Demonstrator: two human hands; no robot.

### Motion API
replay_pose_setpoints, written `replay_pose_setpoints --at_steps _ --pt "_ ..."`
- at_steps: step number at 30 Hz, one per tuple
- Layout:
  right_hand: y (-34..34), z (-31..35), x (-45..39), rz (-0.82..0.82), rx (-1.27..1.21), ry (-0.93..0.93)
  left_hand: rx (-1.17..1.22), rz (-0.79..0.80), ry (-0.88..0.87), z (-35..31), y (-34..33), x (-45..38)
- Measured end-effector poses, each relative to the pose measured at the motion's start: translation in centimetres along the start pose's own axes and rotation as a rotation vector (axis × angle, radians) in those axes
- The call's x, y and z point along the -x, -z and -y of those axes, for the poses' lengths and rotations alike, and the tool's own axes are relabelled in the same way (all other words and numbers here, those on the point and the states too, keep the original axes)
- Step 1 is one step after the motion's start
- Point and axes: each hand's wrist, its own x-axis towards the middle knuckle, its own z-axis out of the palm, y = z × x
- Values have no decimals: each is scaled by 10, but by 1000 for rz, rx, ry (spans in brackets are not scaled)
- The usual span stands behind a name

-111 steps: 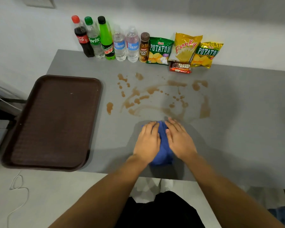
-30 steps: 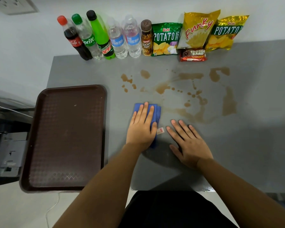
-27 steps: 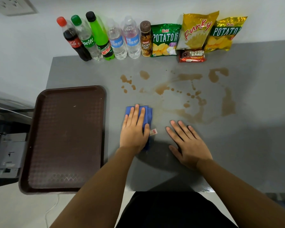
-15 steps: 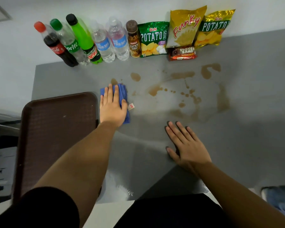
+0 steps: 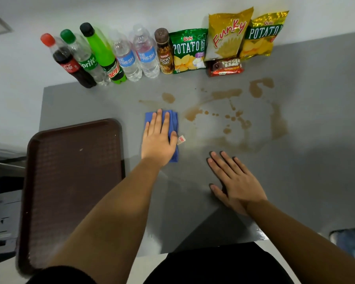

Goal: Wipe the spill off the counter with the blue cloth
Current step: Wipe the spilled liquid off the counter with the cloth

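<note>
The folded blue cloth [image 5: 174, 121] lies flat on the grey counter [image 5: 316, 160], left of the brown spill [image 5: 244, 124]. My left hand [image 5: 158, 138] presses down on the cloth with fingers spread flat; a small white tag sticks out at its right edge. The spill spreads in blotches and drops from the middle of the counter to the right, with a faint smear and a blotch just beyond the cloth. My right hand [image 5: 234, 181] rests flat on the bare counter, holding nothing, below the spill.
A dark brown tray [image 5: 70, 181] lies at the counter's left, overhanging the front edge. Along the back wall stand several drink bottles [image 5: 103, 56], crisp bags [image 5: 228, 35] and a small snack pack [image 5: 225, 66].
My left hand has slid the cloth away from the tray towards the right, leaving a thin smear where a blotch was. My right hand has stayed flat in place.
</note>
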Motion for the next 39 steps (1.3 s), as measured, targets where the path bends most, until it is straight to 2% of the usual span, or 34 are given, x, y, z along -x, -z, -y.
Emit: replay_pose_setpoints --at_steps 5,11,15,20,29,33,39 --pt "2 1 1 -5 -1 -2 39 -63 100 14 -3 25" --pt "2 0 1 -11 -13 -2 34 -23 249 44 8 -37" --pt "-1 0 1 -30 -10 5 -14 -5 190 52 15 -79" --pt "-2 -1 0 -24 -21 8 -19 40 87 24 12 -96" --pt "-3 -2 -1 -5 -29 -8 40 18 -87 -11 0 -22" --pt "-6 -2 -1 -27 -20 -5 44 3 -67 13 6 1" --pt "-8 -2 -1 -58 -39 -2 25 5 81 39 15 -47"
